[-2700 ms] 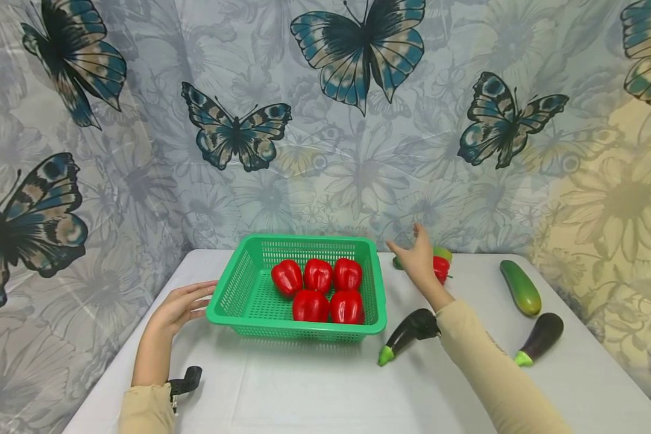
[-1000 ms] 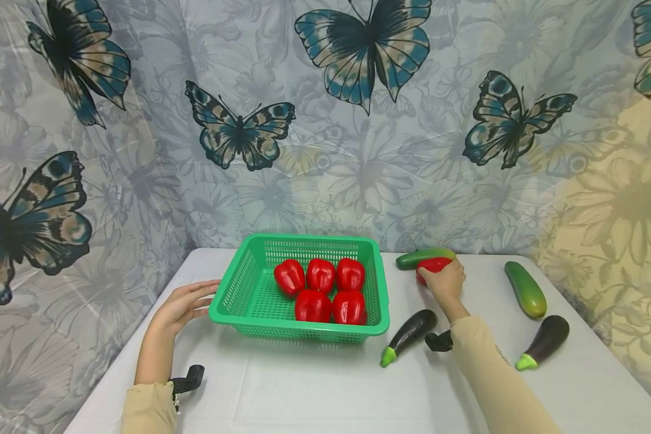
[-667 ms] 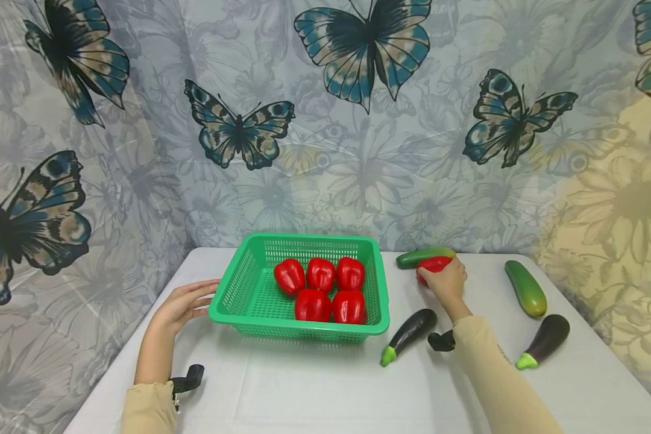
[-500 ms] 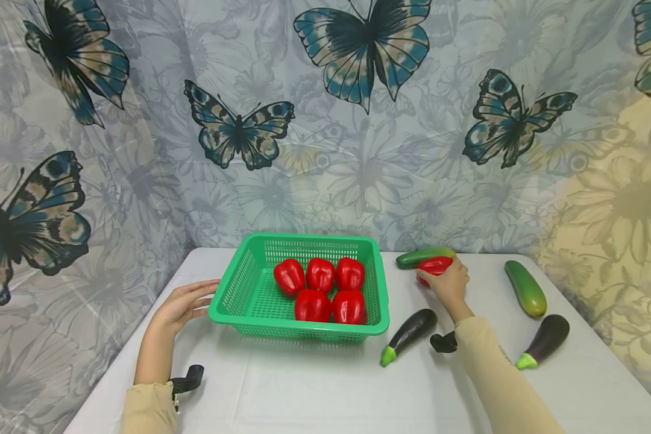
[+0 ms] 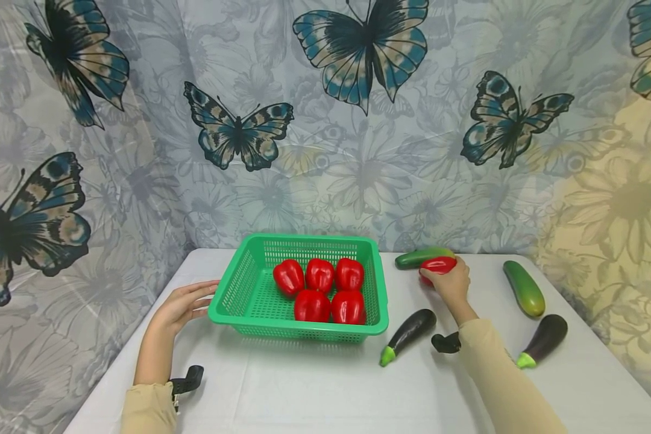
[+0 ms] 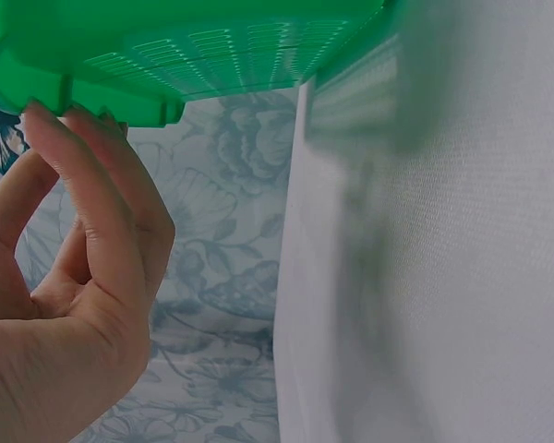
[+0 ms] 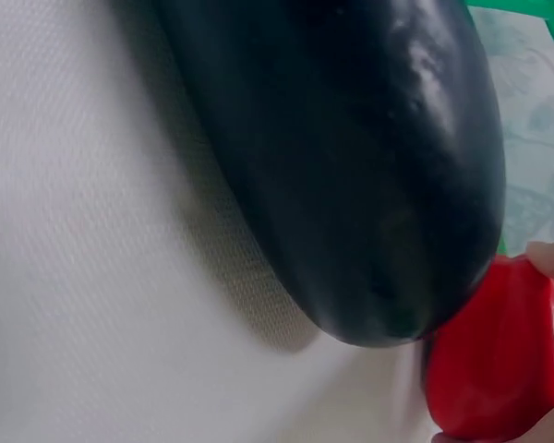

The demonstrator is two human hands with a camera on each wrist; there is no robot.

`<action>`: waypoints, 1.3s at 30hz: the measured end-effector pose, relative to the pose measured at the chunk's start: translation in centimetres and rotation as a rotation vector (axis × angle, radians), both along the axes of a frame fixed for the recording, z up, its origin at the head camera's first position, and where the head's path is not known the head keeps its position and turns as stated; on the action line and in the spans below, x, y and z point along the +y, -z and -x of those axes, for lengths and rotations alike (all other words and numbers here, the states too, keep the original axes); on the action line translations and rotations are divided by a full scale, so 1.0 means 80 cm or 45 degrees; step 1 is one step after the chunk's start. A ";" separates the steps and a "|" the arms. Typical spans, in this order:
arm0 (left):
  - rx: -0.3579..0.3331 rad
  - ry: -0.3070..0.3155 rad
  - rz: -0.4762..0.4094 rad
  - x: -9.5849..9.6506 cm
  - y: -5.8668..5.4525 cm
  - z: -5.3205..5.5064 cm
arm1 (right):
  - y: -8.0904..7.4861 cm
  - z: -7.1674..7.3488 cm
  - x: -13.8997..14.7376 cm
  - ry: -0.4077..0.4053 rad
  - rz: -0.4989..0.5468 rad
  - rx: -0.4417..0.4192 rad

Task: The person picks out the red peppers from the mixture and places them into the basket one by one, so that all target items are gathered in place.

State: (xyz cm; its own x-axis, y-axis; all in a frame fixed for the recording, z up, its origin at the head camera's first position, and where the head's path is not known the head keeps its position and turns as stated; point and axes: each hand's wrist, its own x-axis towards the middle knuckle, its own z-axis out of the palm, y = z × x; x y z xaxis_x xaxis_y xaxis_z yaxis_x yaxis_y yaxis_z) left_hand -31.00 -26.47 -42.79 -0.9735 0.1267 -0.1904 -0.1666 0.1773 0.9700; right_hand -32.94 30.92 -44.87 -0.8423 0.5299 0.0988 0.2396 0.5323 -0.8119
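A glossy red bell pepper (image 5: 437, 266) lies at the back right of the table, and my right hand (image 5: 453, 283) grips it from its right side. The right wrist view shows thumb and fingers on opposite sides of the same red bell pepper (image 7: 499, 355). To the left, the green plastic basket (image 5: 298, 329) holds several red bell peppers (image 5: 311, 306). My left hand (image 5: 181, 306) is at the basket's left side with fingers extended. In the left wrist view its fingertips (image 6: 39, 113) touch the underside of the basket's rim (image 6: 120, 109).
A green zucchini (image 5: 412, 259) lies just behind the held pepper. One eggplant (image 5: 412, 328) rests between basket and right forearm, looming large in the right wrist view. Farther right are another zucchini (image 5: 523, 289) and an eggplant (image 5: 547, 337). A butterfly-print cloth (image 5: 358, 199) hangs behind the table.
My right hand has moved from beside the basket rightward and down to the bell pepper and taken hold of it. Lately hand and pepper shift slightly right. The left hand stays put.
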 end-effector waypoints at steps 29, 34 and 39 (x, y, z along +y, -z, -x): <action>0.002 -0.004 -0.016 -0.001 0.001 -0.001 | -0.065 0.017 -0.069 -0.209 0.044 0.348; -0.003 -0.017 -0.007 0.001 -0.001 -0.002 | -0.081 0.015 -0.092 -0.272 0.043 0.356; -0.013 -0.022 -0.014 0.001 -0.001 -0.001 | -0.094 0.014 -0.113 -0.376 0.052 0.328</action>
